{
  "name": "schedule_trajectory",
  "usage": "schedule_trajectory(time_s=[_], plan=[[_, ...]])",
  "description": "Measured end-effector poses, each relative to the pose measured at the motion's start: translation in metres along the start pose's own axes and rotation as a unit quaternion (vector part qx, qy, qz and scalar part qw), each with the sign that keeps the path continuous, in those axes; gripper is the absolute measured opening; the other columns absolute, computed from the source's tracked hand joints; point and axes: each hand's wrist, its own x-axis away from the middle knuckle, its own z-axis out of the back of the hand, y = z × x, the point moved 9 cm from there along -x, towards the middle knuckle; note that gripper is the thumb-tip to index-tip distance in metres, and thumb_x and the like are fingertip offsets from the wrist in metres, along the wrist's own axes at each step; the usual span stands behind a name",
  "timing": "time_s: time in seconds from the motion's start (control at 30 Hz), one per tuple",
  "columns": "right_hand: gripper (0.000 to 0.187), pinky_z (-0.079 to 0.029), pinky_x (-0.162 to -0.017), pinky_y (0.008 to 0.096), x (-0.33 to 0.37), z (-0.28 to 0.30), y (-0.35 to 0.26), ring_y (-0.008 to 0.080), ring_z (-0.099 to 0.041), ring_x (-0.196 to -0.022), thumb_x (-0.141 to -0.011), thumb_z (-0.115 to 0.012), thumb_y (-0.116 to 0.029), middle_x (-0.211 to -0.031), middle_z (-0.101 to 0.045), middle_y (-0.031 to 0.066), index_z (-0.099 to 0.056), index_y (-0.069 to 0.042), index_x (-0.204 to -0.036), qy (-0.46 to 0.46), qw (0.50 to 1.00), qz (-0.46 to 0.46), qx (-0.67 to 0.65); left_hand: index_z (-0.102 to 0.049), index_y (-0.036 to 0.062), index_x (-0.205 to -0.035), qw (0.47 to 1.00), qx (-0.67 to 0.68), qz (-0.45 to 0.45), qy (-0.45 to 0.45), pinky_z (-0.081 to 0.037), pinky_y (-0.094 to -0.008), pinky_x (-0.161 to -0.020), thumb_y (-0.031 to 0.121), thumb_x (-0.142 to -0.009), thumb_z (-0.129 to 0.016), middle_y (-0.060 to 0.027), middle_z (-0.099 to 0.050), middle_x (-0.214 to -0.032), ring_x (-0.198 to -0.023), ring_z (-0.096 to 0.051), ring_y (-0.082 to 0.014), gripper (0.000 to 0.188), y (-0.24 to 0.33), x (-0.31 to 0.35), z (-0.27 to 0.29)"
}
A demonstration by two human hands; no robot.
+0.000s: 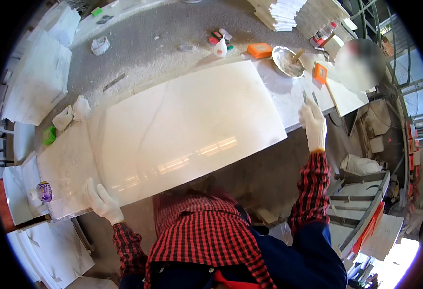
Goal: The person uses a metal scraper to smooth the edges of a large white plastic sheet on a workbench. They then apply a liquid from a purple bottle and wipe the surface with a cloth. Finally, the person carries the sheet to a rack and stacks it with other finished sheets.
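A large polished white marble slab (187, 130) with faint grey veins lies across the workbench in front of me. Gloved in white, my left hand (102, 200) rests at the slab's near left edge with its fingers stretched out. To the right, beyond the slab's right end, my gloved right hand (312, 124) is over the bench with its fingers closed. A thin grey blade (304, 96) sticks out past those fingertips; most of it is hidden by the glove. Past this hand stands a metal bowl (288, 62) of whitish paste with a stick in it.
Orange boxes (259, 50) flank the bowl, and a white squeeze bottle (220, 48) stands behind the slab. A purple-labelled container (44, 191) sits at the bench's left end. Stone stacks (40, 77) rise at far left. A metal frame rack (361, 207) stands at lower right.
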Motion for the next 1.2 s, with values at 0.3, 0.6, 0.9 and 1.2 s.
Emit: schedule_trajectory(time_s=[0.3,0.6,0.9,1.2], plan=[[0.034,-0.054,-0.084,0.0491,-0.161,-0.025,-0.027,0.0376,-0.067,-0.099,-0.089,-0.063,-0.029,-0.108,-0.068,0.013,-0.07,-0.027,-0.122,0.025,0.835,0.175,0.521,-0.064,0.0025,-0.127,0.987,-0.154,-0.031,-0.013,-0.036,-0.0485,-0.112,0.018,-0.101,-0.056,-0.0146,-0.063,-0.133,-0.131,-0.049,-0.0384,0.031,-0.003,0.004,-0.004],[0.024,-0.055,-0.081,0.0451,-0.172,-0.035,-0.017,0.0311,-0.069,-0.096,-0.088,-0.059,-0.016,-0.104,-0.07,0.009,-0.076,-0.022,-0.104,0.002,0.805,0.282,0.523,-0.065,0.0037,-0.126,0.985,-0.169,-0.001,-0.04,-0.036,-0.0472,-0.113,0.02,-0.101,-0.055,-0.0138,-0.063,-0.134,-0.133,-0.049,-0.0378,0.031,-0.01,0.006,-0.007],[0.025,-0.054,-0.084,0.0424,-0.188,-0.005,-0.002,0.0348,-0.069,-0.096,-0.09,-0.061,-0.027,-0.101,-0.073,0.0142,-0.077,-0.015,-0.106,0.001,0.926,0.223,0.305,-0.066,0.0042,-0.125,0.986,-0.162,-0.011,-0.046,-0.037,-0.0473,-0.112,0.021,-0.102,-0.054,-0.0142,-0.063,-0.133,-0.131,-0.051,-0.0389,0.031,-0.015,0.006,-0.012],[0.034,-0.054,-0.086,0.0432,-0.23,-0.041,0.021,0.0373,-0.07,-0.096,-0.087,-0.056,-0.025,-0.103,-0.073,0.0177,-0.077,-0.016,-0.111,-0.006,0.952,0.163,0.26,-0.066,0.0012,-0.122,0.988,-0.148,0.001,-0.048,-0.038,-0.0461,-0.112,0.02,-0.102,-0.053,-0.0154,-0.064,-0.131,-0.13,-0.052,-0.0357,0.031,-0.012,0.004,-0.012]])
